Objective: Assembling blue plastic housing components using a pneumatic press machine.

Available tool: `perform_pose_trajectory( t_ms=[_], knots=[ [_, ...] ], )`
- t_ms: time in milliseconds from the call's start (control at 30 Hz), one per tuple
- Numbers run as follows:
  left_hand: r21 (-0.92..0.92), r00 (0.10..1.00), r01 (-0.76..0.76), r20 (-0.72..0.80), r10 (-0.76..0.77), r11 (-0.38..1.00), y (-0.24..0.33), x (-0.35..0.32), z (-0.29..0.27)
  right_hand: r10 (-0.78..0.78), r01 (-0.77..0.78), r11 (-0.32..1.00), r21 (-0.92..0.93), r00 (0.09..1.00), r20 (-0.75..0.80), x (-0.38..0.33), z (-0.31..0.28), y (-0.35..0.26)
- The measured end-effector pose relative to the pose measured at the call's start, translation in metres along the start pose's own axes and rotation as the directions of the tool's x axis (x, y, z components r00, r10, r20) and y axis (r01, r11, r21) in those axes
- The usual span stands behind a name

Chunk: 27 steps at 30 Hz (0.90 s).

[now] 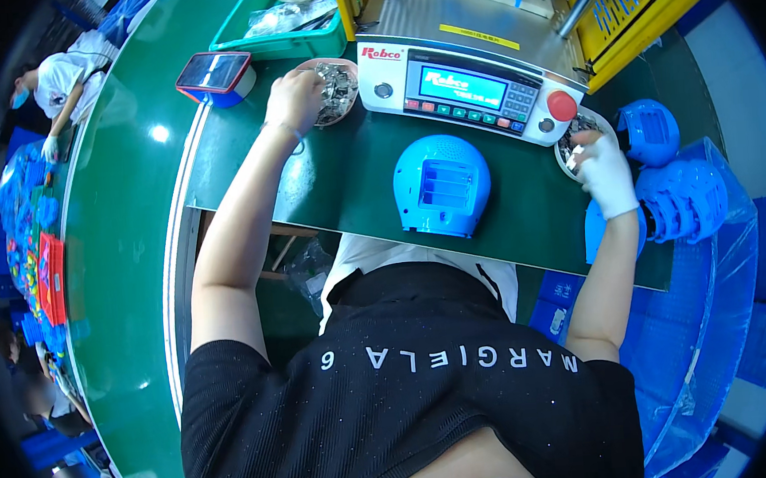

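My bare left hand (295,101) reaches to the edge of a pink bowl (354,72) of small shiny metal pieces (336,96). Its fingers are curled, and their tips are partly hidden over the bowl. On the right, my white-gloved right hand (608,174) dips bare fingertips into a second bowl (561,157) of metal pieces. Those fingers are bent together; whatever they pinch is too small to name. Between my hands, a blue rounded plastic housing (475,179) lies on the green table with its rectangular battery-type compartment facing up.
Beyond the housing stands a machine control panel (457,92) with a screen, keypad and red stop button (561,106). More blue housings (687,200) crowd the right side. A phone-like device (214,71) and green tray (280,44) sit far left. Other people work at left.
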<state>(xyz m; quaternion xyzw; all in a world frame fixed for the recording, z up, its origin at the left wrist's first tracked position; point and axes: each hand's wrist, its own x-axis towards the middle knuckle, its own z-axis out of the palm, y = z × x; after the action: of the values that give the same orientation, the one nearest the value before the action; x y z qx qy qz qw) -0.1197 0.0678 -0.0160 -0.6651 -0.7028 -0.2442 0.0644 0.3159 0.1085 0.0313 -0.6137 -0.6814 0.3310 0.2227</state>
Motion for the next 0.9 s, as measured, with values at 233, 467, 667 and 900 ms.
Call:
perform_pose_trajectory(
  t_ms=[233, 467, 667, 900],
  knots=[
    [0.228, 0.988, 0.01, 0.149, -0.045, 0.974, 0.032, 0.033, 0.03, -0.025, 0.057, 0.992, -0.116, 0.966, 0.258, -0.019, 0.058, 0.016],
    [0.271, 0.944, 0.04, 0.304, -0.125, 0.962, 0.015, 0.044, 0.044, -0.189, 0.177, 0.954, -0.243, 0.982, -0.027, -0.046, 0.071, 0.017],
    [0.293, 0.956, -0.012, 0.285, -0.075, 0.956, 0.029, 0.043, 0.038, -0.3, 0.246, 0.898, -0.365, 0.949, -0.097, -0.047, 0.081, 0.018],
    [0.294, 0.926, -0.018, 0.365, -0.095, 0.956, 0.024, 0.046, 0.03, -0.264, 0.223, 0.917, -0.33, 0.96, -0.087, -0.045, 0.081, 0.021]
  ],
)
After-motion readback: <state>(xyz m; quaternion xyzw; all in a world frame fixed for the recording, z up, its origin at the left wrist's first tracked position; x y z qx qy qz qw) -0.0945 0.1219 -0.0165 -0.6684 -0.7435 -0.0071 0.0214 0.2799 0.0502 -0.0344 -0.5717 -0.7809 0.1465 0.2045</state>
